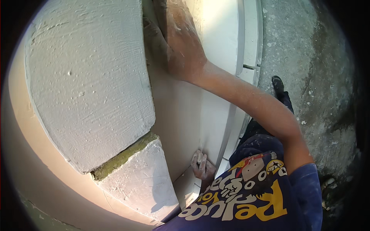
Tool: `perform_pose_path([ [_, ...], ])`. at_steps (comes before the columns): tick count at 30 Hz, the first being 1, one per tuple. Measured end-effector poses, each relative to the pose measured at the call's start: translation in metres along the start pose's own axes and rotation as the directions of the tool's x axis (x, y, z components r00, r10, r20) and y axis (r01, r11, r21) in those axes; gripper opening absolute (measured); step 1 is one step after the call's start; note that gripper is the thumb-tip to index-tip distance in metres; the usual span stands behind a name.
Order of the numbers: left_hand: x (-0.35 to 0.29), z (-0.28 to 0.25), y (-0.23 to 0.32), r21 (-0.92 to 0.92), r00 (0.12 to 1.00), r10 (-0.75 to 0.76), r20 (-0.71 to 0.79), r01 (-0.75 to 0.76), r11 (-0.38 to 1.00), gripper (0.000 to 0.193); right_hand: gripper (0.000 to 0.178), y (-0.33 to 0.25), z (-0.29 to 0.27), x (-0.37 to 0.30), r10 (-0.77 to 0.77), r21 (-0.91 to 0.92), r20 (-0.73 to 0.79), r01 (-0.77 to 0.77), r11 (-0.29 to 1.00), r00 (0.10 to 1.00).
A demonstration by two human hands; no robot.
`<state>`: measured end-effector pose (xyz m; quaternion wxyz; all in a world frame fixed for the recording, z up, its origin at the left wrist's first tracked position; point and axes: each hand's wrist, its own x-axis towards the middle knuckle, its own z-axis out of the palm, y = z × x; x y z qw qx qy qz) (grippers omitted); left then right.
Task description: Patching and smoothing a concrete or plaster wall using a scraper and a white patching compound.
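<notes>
My right arm crosses a long white panel, and my right hand (pixel 183 48) is at the top, beside the long edge of a large, rough white slab (pixel 90 77). White dust coats this hand; its thumb lies by the slab's edge, while the other fingers are mostly hidden or cut off. Close to my body, my left hand (pixel 203 166) is against the white panel (pixel 185 119). Its fingers are bent and whitened, and what they hold, if anything, is too small to make out. A smaller white slab (pixel 140 183) lies nearer me.
Between the two slabs runs a gap with a greenish-brown rough strip (pixel 125 157). A cream surface (pixel 23 131) curves along the left. To the right are white stepped ledges (pixel 251 42) and a stained grey concrete floor (pixel 293 50), where my dark shoe (pixel 277 84) stands.
</notes>
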<state>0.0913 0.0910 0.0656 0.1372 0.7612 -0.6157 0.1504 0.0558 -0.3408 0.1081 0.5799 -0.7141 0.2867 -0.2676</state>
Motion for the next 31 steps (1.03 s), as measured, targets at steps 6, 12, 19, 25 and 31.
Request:
perform_pose_path([
  [6,0.012,0.009,0.003,0.013,0.999,0.027,-0.022,-0.027,1.000,0.027,0.070,-0.011,0.095,-0.091,-0.348,0.024,-0.505,0.416,0.909,0.790],
  [12,0.029,0.017,0.021,-0.068,0.998,-0.037,-0.052,0.033,0.997,0.033,0.076,0.011,0.009,-0.010,-0.023,0.046,-0.177,0.032,0.998,0.984],
  [19,0.020,0.019,0.013,-0.086,0.996,-0.044,-0.080,0.038,0.996,0.033,0.070,0.008,0.081,-0.079,-0.380,-0.109,-0.319,0.365,0.925,0.868],
  [25,0.036,0.015,0.025,-0.060,0.998,-0.036,-0.056,0.033,0.998,0.033,0.067,-0.007,-0.016,-0.015,0.044,-0.034,0.069,-0.042,0.999,0.997],
  [31,0.009,0.011,0.005,-0.099,0.997,-0.073,-0.019,0.071,0.993,0.033,0.061,-0.004,0.060,-0.062,-0.354,-0.164,-0.518,0.315,0.935,0.779],
])
